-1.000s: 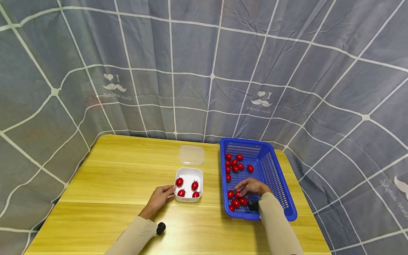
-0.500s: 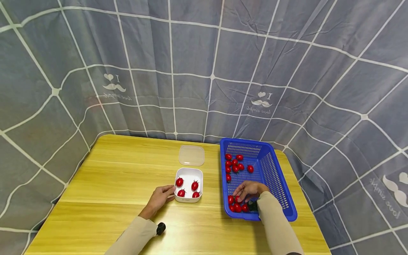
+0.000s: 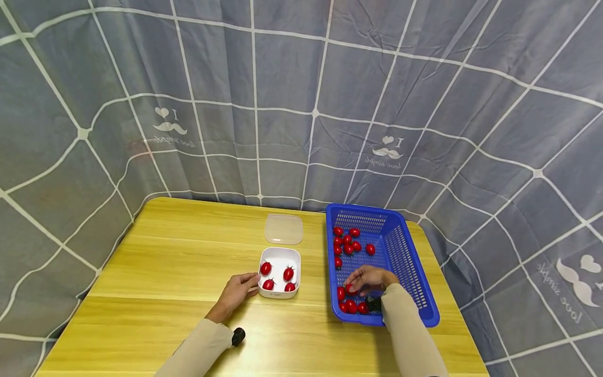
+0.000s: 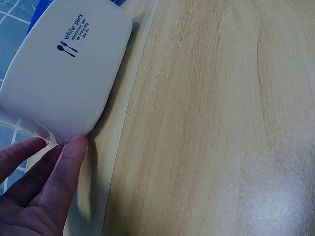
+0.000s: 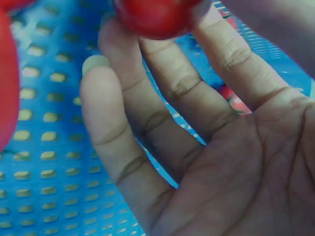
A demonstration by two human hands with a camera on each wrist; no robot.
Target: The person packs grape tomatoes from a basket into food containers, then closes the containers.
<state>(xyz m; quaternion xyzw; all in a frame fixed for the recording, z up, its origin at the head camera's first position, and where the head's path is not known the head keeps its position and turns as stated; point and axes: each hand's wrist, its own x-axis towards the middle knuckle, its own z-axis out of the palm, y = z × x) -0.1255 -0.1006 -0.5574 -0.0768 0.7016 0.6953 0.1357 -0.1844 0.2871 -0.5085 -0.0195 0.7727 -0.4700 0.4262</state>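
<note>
My right hand (image 3: 373, 277) is inside the blue basket (image 3: 427, 309), pinching a cherry tomato (image 5: 157, 17) between thumb and fingertips. Several loose cherry tomatoes (image 3: 350, 306) lie around it at the basket's near end. On the table, the white food box (image 3: 275, 295) contains several cherry tomatoes (image 3: 288, 273), spaced apart, some with green stems. My left hand (image 3: 237, 293) touches the box's left side near its front corner, fingers fairly straight. In the left wrist view the fingertips (image 4: 76, 145) meet the lower corner of the box's wall, which bears dark print.
Behind the box lies a translucent lid (image 3: 283, 229), flat on the wooden table (image 3: 188, 262). More cherry tomatoes (image 3: 347, 248) are grouped in the far left part of the basket. A grey checked curtain (image 3: 282, 131) hangs around the table's back and sides.
The right hand has shifted slightly within the basket and a tomato now shows between its fingertips. Tomatoes at the near end have rolled toward the front wall. Left hand and box stay put.
</note>
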